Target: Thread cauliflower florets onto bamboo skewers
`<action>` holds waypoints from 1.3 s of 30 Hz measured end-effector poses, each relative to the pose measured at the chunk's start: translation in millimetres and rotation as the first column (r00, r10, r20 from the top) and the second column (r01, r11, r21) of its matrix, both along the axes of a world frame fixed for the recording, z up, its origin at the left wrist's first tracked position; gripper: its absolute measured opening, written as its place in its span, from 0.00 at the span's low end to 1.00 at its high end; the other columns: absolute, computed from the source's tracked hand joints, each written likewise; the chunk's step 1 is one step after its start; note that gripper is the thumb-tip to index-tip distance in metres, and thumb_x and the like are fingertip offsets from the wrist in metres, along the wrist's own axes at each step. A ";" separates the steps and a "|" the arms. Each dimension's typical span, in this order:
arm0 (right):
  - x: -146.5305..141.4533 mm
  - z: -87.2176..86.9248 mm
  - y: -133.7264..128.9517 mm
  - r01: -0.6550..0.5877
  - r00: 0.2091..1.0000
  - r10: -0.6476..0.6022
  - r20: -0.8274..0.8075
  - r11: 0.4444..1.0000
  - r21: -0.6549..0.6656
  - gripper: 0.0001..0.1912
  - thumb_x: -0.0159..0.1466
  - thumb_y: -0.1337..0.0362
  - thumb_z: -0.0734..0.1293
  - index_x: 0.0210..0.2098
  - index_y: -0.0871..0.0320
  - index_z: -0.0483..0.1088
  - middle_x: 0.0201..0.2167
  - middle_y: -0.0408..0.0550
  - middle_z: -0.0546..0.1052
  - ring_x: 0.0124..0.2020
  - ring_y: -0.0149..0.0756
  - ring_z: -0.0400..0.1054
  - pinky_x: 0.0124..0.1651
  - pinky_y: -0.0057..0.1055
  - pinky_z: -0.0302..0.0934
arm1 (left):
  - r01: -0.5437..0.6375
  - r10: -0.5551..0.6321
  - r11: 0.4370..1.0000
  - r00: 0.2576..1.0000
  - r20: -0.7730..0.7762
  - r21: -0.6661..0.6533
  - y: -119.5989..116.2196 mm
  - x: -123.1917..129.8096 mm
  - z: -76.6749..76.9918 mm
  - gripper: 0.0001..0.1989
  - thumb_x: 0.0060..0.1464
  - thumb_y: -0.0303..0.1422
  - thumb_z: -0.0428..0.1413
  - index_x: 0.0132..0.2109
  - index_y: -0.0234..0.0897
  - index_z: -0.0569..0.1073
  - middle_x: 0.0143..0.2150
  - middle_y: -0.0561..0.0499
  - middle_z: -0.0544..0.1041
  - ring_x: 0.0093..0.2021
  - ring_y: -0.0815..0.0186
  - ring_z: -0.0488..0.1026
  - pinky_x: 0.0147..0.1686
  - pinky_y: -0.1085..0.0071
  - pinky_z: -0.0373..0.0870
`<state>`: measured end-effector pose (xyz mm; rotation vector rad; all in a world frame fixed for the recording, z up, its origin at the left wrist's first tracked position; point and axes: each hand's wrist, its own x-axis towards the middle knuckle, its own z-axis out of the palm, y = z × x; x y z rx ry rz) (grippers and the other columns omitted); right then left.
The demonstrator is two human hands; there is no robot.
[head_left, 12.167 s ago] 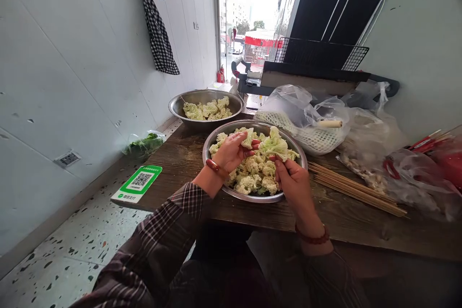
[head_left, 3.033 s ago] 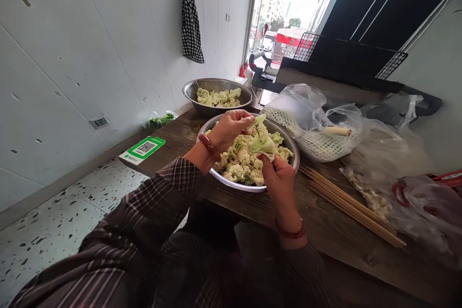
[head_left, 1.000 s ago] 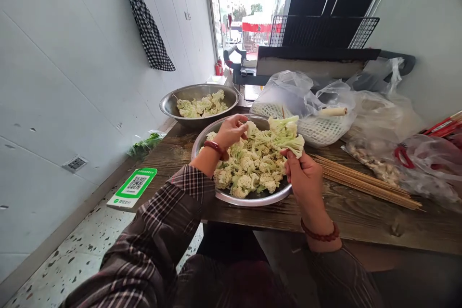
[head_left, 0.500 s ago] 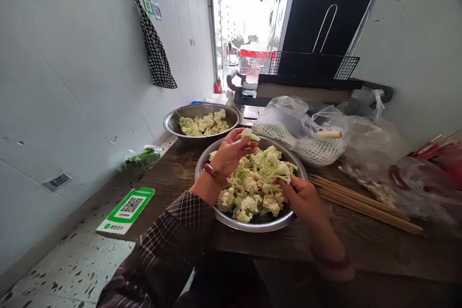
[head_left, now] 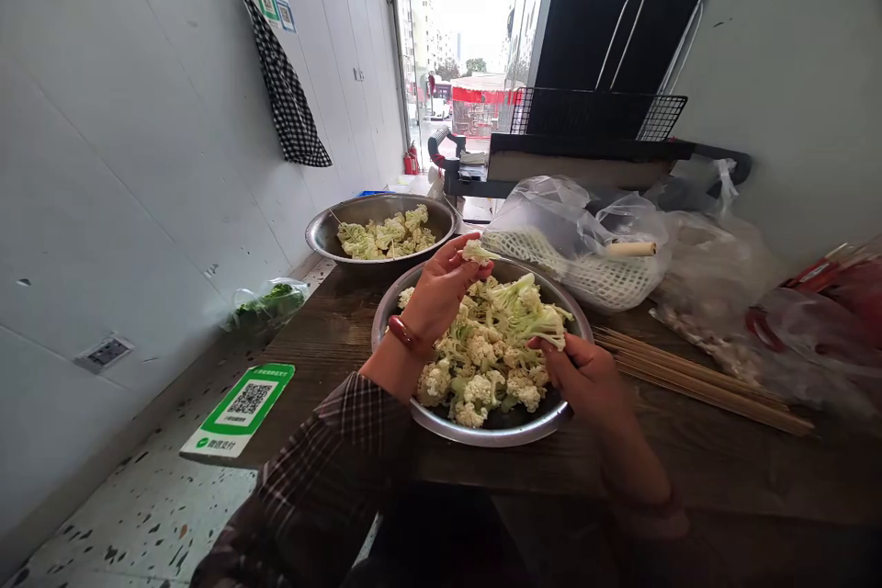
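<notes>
As hands (head_left: 441,299) hold cauliflower (head_left: 546,327), creamy, knobbly, green-stalked, perhaps faintly speckled

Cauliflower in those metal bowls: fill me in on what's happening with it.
A person's left hand holds a small floret over the near bowl, while the right hand grips a larger piece at its right side. Loose florets fill much of that bowl. The far bowl holds more cauliflower. Thin sticks lie on the table.
</notes>
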<state>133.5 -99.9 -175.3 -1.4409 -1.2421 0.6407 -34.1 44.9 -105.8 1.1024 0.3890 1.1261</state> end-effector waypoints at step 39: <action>-6.1 3.4 0.9 0.053 0.967 -0.073 0.242 0.995 0.088 0.25 0.65 0.49 0.64 0.18 0.55 0.57 0.16 0.39 0.59 0.22 0.29 0.55 0.25 0.28 0.48 | -0.030 0.023 0.998 0.991 -0.129 -0.056 0.1 1.9 -5.5 0.13 0.47 0.33 0.68 0.40 0.31 0.79 0.31 0.48 0.80 0.29 0.70 0.76 0.28 0.74 0.63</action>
